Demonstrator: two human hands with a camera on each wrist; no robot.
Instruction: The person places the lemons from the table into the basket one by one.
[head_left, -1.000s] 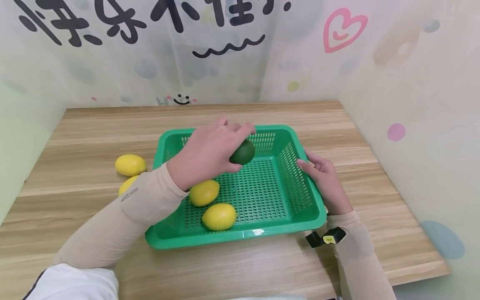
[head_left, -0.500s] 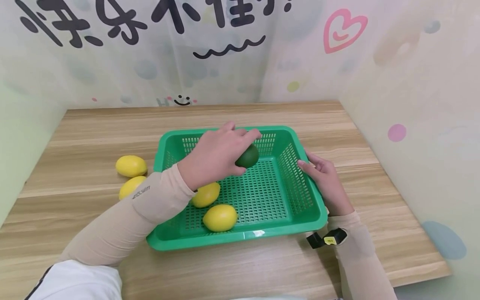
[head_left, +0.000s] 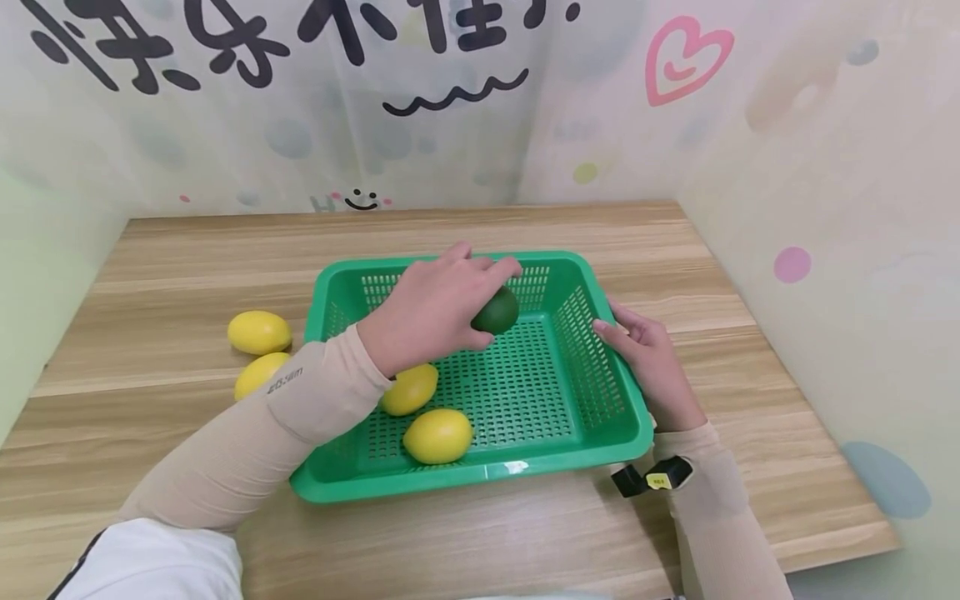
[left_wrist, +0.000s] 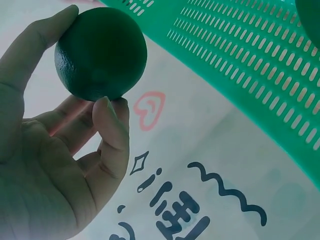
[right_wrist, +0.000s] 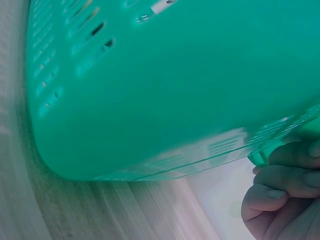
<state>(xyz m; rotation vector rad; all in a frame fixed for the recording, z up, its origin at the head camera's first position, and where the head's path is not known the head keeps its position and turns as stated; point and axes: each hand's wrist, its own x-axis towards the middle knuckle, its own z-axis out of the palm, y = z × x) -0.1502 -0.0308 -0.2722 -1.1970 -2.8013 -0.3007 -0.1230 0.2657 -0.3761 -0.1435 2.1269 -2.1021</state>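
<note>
Green fruit (head_left: 498,312) pinched by left hand (head_left: 435,310) over far half of basket (head_left: 570,458); right rim (head_left: 637,402) gripped by right hand (head_left: 654,367). Fruit could be dropped through slip of smooth skin; near-left lemon (head_left: 438,436) could be struck.

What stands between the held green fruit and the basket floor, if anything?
Nothing plainly visible does. The left hand holds the green fruit over the basket; the two lemons there lie nearer the person and further left. The hand hides some floor, and I cannot place the dark green shape at the left wrist view's edge.
</note>
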